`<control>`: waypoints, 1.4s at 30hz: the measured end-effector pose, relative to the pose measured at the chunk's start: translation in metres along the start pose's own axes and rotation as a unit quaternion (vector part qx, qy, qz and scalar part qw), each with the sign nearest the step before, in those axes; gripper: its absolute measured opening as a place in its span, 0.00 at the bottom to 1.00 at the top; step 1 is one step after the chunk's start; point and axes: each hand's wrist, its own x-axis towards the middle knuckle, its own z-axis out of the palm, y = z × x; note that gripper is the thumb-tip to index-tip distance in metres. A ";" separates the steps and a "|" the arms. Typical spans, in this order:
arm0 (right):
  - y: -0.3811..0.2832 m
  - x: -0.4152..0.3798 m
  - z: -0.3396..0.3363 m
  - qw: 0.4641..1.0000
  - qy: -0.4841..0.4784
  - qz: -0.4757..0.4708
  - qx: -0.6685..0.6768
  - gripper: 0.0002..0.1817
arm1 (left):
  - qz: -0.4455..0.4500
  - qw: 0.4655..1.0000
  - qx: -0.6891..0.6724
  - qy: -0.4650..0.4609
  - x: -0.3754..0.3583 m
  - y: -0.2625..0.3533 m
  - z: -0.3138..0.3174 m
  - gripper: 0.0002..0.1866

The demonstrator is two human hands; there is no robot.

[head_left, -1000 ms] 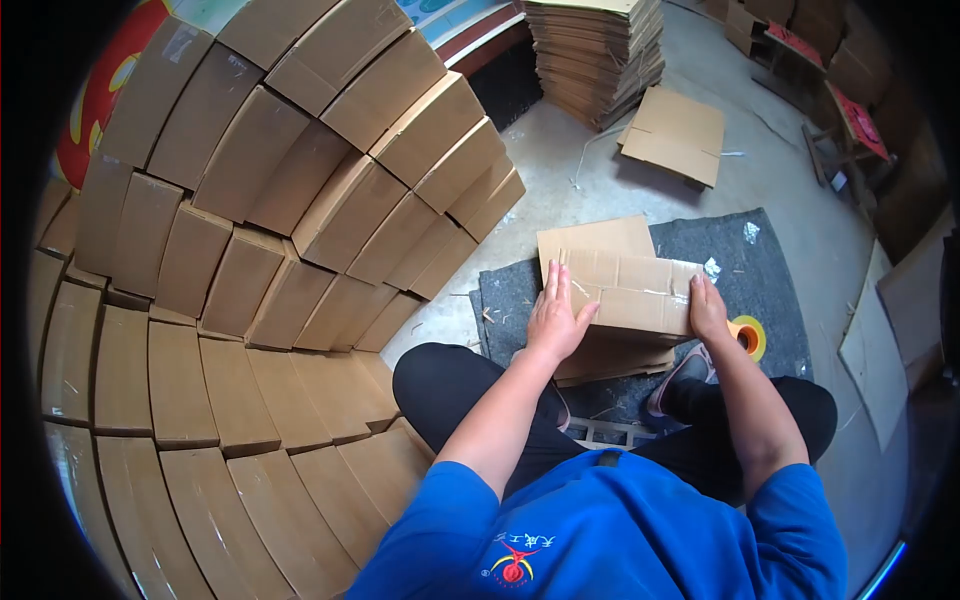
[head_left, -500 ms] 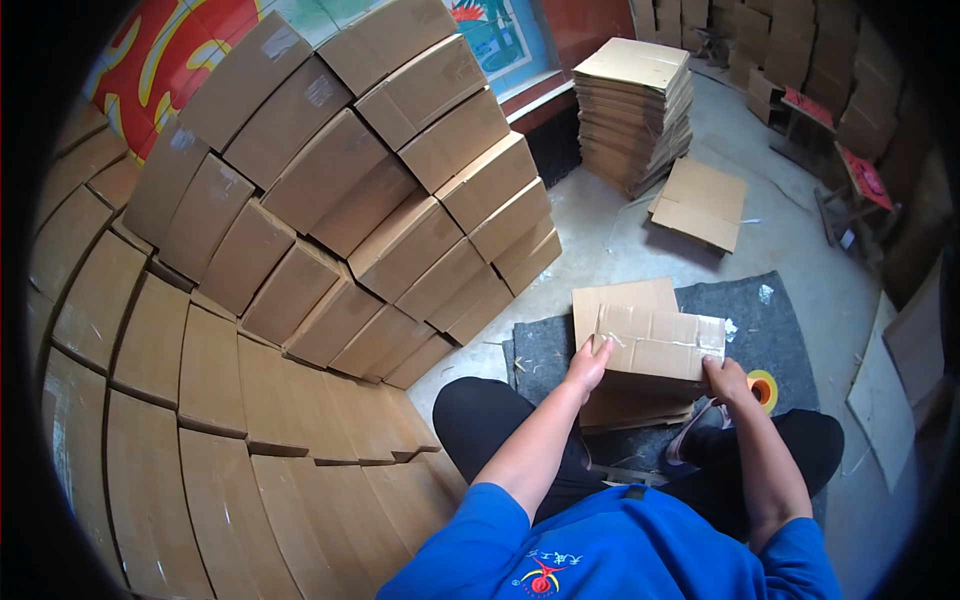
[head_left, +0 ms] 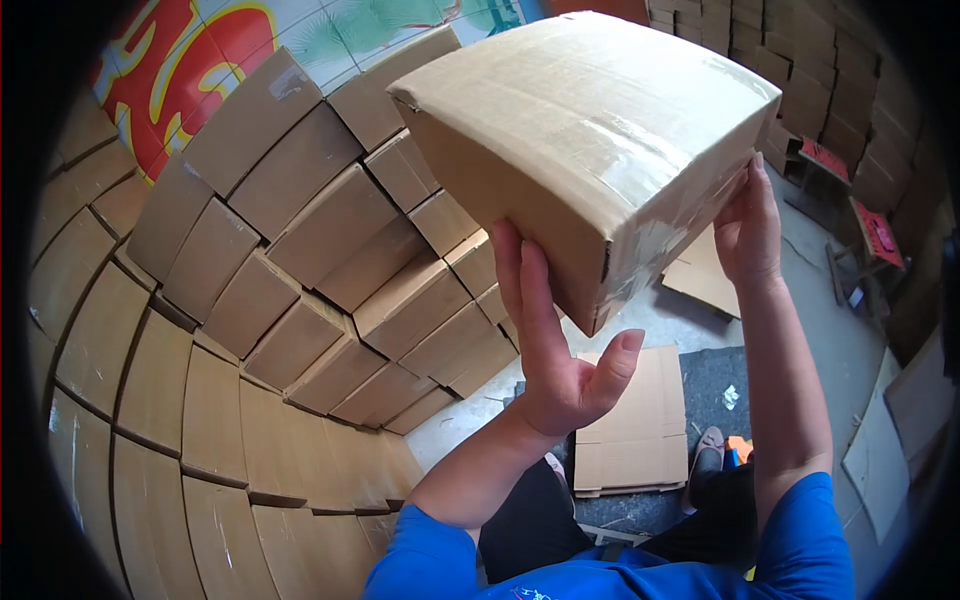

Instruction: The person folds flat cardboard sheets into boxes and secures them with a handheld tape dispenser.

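A taped cardboard box (head_left: 585, 110) is raised high before me, tilted, close to the camera. The fingers of my left hand (head_left: 560, 350) lie along its near side, with the thumb stretched away from it. At the box's right end, my right hand (head_left: 750, 225) grips the edge, its fingers partly hidden behind the box. Below, flat cardboard pieces (head_left: 630, 420) lie on a dark mat (head_left: 715, 385) between my legs.
Stacked cardboard boxes (head_left: 350, 240) rise at the left and ahead, beside a painted wall (head_left: 200, 70). More cardboard (head_left: 840, 70) stands at the back right, near red-topped stools (head_left: 875, 230). A flat carton (head_left: 703, 275) lies on the floor beyond the mat.
The box has gone up from over the mat to near the camera, lifted by both hands. My left thumb now points away from it. The flat pieces below are uncovered.
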 end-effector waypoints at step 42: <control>0.191 0.290 0.324 0.757 -0.221 -0.101 -0.607 0.26 | -0.289 0.938 0.177 -0.073 -0.100 -0.209 -0.048 0.18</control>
